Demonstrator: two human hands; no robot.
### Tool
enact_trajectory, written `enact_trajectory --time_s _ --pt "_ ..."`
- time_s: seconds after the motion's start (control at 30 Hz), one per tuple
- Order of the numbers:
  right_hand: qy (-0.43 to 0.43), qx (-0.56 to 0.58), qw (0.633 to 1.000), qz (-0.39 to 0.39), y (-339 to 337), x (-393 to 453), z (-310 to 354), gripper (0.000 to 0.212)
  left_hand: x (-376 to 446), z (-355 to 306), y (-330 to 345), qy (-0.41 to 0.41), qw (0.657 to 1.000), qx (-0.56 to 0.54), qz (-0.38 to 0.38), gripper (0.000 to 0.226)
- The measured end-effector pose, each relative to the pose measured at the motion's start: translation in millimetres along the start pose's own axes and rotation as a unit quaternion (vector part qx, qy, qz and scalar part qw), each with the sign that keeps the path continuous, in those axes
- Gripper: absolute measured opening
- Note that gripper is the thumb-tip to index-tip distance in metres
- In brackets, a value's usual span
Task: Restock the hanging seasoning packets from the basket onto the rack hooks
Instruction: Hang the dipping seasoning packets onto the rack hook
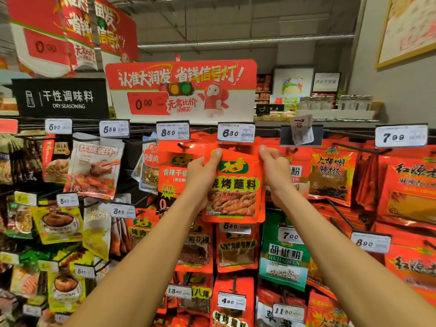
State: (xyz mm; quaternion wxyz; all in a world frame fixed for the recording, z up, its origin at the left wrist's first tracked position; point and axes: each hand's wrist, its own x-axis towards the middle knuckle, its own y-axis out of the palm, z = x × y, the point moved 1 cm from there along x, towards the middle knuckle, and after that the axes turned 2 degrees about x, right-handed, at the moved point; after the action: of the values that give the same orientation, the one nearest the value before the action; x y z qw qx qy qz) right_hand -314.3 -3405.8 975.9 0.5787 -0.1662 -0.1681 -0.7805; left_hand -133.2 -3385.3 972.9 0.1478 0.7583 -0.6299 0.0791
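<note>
Both hands' grip (237, 159) around red seasoning packet (233, 187).

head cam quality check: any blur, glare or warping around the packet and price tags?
Head view: the red packet held by the left hand and right hand is sharp, its print readable; the 6.30 price tag is legible; packets at the lower left edge are smeared; wide-angle bowing bends the rack's edges; mild sheen on the foil pouch.
</note>
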Motion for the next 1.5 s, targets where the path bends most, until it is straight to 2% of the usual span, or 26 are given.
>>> enact_trajectory --time_s 0.13,0.3,0.4,0.47,0.5,0.57,0.63,0.8,0.97,1.07,1.17,1.3,1.4,1.5 --pt "0.01 -0.075 0.997 0.003 -2.0 5.8 -2.5 0.037 7.3 -3.7 15.1 -0.013 0.999 0.022 -0.033 0.029" --pt "0.031 -0.101 0.994 -0.002 -2.9 11.2 -5.4 0.028 13.9 -0.8 19.1 -0.038 0.997 0.021 -0.06 0.034" --pt "0.024 -0.12 0.992 0.013 -7.5 5.7 -7.5 0.028 9.0 0.6 21.0 0.011 0.994 0.077 -0.075 0.04" --pt "0.005 -0.143 0.989 0.034 -13.7 -1.5 -14.7 0.025 3.6 8.5 18.0 0.048 0.983 0.156 -0.079 0.037" --pt "-0.013 -0.169 0.985 0.042 -16.4 -5.6 -18.6 0.025 -0.3 12.9 15.1 0.062 0.974 0.204 -0.081 0.045" --pt "-0.053 -0.219 0.974 0.034 -19.0 -10.0 -24.3 0.032 -6.2 21.9 10.4 0.09 0.958 0.259 -0.083 0.056" --pt "-0.063 -0.226 0.972 0.014 -16.5 -6.1 -26.8 0.039 -8.9 27.2 11.8 0.091 0.958 0.261 -0.079 0.059" --pt "0.01 -0.233 0.972 -0.035 -4.6 22.3 -34.5 0.05 12.6 27.0 28.6 0.05 0.96 0.257 -0.099 0.036" --pt "0.094 -0.273 0.956 -0.047 5.3 51.4 -37.8 0.045 38.9 27.8 45.2 -0.008 0.948 0.289 -0.131 0.045" --pt "0.101 -0.299 0.948 -0.04 7.4 61.1 -36.5 0.041 47.0 28.1 48.5 -0.021 0.949 0.283 -0.14 0.036" --pt "0.103 -0.313 0.944 -0.025 4.7 56.3 -34.7 0.043 45.6 30.1 46.2 -0.018 0.95 0.291 -0.108 0.034" --pt "0.079 -0.276 0.958 0.008 -10.6 29.7 -39.8 0.044 28.9 31.6 37.0 0.004 0.959 0.28 -0.042 0.064" --pt "0.039 -0.217 0.975 -0.007 -25.2 6.3 -33.8 0.039 10.5 31.2 23.7 0.039 0.967 0.252 -0.005 0.057" --pt "0.032 -0.155 0.987 -0.017 -36.8 -14.4 -19.2 0.022 -5.3 28.1 10.2 0.048 0.977 0.208 0.004 0.037"
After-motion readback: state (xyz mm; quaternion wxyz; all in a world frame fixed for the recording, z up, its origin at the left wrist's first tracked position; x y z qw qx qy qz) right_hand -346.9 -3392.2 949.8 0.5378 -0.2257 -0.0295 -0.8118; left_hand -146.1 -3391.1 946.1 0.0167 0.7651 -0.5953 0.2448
